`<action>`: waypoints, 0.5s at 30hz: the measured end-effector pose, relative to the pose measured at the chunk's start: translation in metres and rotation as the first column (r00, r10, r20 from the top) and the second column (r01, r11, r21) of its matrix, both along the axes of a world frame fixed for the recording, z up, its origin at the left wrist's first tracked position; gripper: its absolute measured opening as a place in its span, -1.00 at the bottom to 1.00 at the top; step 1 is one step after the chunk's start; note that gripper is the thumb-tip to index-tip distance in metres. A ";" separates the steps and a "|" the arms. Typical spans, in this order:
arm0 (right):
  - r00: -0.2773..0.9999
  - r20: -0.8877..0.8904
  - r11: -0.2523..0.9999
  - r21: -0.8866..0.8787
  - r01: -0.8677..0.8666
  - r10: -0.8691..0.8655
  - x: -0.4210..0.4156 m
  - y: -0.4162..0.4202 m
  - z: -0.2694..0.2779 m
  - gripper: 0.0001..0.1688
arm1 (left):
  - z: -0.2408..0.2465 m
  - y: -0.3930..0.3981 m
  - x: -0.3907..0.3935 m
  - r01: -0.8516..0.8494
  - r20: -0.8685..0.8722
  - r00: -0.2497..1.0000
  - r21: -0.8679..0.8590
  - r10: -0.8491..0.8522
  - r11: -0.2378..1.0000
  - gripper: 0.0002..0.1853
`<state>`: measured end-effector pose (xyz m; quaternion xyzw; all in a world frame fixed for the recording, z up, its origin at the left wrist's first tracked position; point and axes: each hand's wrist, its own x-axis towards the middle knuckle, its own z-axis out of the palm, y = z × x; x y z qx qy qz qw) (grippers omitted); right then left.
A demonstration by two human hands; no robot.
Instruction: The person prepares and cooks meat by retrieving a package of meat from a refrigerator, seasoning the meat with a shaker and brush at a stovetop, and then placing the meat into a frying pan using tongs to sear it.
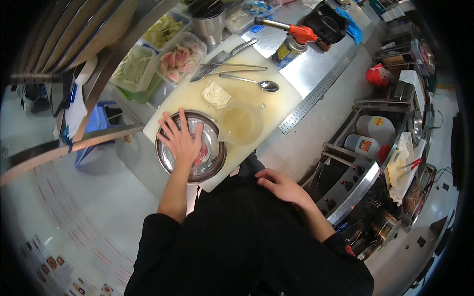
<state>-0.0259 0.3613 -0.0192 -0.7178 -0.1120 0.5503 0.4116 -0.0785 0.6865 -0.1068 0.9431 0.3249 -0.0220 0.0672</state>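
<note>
My left hand (183, 142) is spread, fingers apart, over a round metal bowl (218, 162) at the near left of a cutting board (289, 87). Red meat (201, 155) shows beside the palm; whether the hand touches it I cannot tell. Right of the bowl stands a plastic measuring jug (242, 124) with yellowish liquid. Beyond these lie a pale block of noodle-like food (216, 94), a metal spoon (269, 86), tweezers (237, 69) and a metal utensil with a broad blade (221, 57). My right hand (277, 184) hangs beside my apron, off the board, fingers loosely curled and holding nothing.
Behind the board stand tubs of sliced pink-and-white food (181, 61), shredded vegetables (133, 70) and chopped greens (164, 31), plus a steel container (211, 27). A gas torch (296, 40) stands at the back right. Stacked bowls (85, 33) are on a shelf at left; a stove (348, 188) is at right.
</note>
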 end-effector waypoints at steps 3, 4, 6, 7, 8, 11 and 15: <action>0.995 -0.101 0.996 0.085 0.025 -0.016 -0.016 0.026 -0.036 -0.58 | 0.005 0.020 -0.001 -0.094 0.101 0.986 -0.308 0.131 0.947 -0.13; 0.987 -0.155 0.995 0.086 0.054 -0.040 -0.017 0.039 -0.046 -0.57 | 0.007 0.019 0.000 -0.091 0.146 0.980 -0.265 0.133 0.960 -0.15; 0.992 -0.124 0.998 0.048 0.034 -0.027 -0.026 0.067 -0.061 -0.56 | 0.005 0.005 -0.007 0.068 0.053 0.997 -0.087 -0.063 0.994 -0.16; 0.999 -0.038 1.000 0.002 -0.015 0.015 -0.032 0.083 -0.064 -0.56 | 0.003 0.003 -0.009 0.155 0.004 0.988 -0.001 -0.155 0.988 -0.17; 0.997 0.045 0.997 -0.049 -0.054 0.057 -0.037 0.098 -0.066 -0.56 | -0.008 0.013 -0.013 0.179 0.040 0.984 -0.068 -0.176 0.982 -0.20; 0.983 0.108 0.970 -0.179 0.164 -0.147 -0.055 0.133 -0.069 -0.56 | 0.007 0.048 -0.012 0.134 0.299 0.954 -0.357 -0.023 0.924 -0.23; 0.838 0.048 0.839 0.032 0.543 -0.544 -0.086 0.149 -0.089 -0.68 | 0.037 0.101 -0.032 0.122 0.189 0.982 -0.686 0.013 0.718 -0.46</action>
